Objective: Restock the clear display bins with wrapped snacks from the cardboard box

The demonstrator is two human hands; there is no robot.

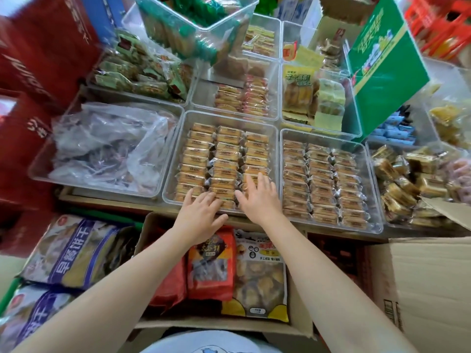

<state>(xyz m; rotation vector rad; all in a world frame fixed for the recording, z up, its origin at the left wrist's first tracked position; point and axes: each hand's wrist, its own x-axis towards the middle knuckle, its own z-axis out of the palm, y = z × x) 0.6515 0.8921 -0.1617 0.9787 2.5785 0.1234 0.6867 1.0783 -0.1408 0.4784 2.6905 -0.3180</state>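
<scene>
While both arms reach forward, the left hand (201, 207) and the right hand (257, 197) lie flat with straight fingers on the wrapped snacks (224, 159) at the near edge of the middle clear bin (274, 133); the cardboard box (300, 301) with large snack bags (211, 263) stands just below it

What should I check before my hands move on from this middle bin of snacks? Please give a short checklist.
1. Left hand holds nothing, fingers flat on the packs: ok.
2. Right hand holds nothing, flat on the packs: ok.
3. Middle bin rows neat and full: ok.
4. Packs below the rim near the hands: cannot tell.
5. Neighbour bin to the right full: ok.
6. Cardboard box below holds stock: ok.
</scene>
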